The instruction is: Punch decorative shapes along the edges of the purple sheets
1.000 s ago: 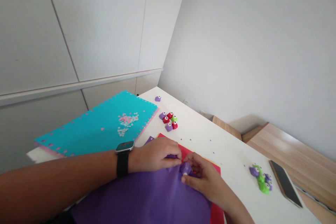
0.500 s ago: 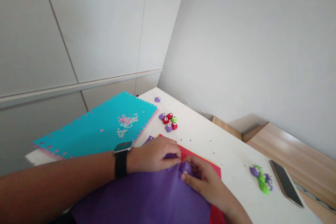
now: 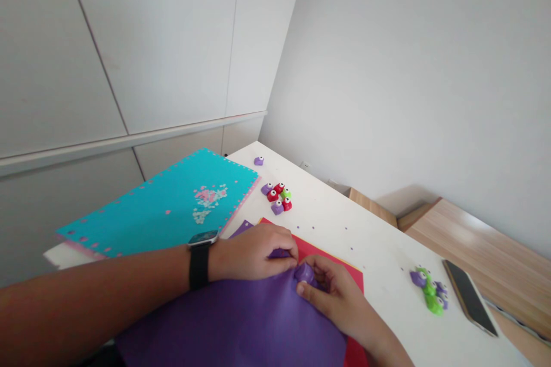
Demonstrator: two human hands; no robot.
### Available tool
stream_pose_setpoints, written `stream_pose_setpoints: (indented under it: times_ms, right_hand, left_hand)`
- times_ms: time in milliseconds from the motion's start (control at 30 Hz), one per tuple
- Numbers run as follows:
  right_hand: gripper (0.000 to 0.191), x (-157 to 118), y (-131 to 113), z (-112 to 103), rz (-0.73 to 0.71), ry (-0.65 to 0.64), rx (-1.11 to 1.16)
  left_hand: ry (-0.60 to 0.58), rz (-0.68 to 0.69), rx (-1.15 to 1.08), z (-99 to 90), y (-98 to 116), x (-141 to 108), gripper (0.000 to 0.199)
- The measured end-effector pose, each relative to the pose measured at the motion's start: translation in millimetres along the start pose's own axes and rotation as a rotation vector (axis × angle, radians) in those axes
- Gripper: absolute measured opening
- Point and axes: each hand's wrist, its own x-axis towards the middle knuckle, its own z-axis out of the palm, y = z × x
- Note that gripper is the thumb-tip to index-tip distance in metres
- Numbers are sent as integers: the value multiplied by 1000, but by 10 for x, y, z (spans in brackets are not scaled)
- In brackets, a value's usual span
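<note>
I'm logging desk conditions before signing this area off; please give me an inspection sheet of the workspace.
Surface: white table, a few purple specks scattered on it.
Things in hand: purple sheet, partly over a red sheet; purple punch at its edge.
Clutter: turquoise sheet bearing loose confetti; far punches with eyes; near punches beside a phone.
Hands: left hand pinches the purple sheet; right hand grips the purple punch.
Cables: strip beside the wooden unit; cannot tell whether it is a cable.
Surroundings: white cabinets, pale wall, wall socket.
</note>
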Motion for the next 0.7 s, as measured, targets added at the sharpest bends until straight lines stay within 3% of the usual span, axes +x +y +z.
stream_pose_setpoints:
  times_ms: [700]
  right_hand:
    - [25,-15,-142,56,-38,74,-266]
  left_hand:
    - [-52,-39,-51,-12,42,2,7]
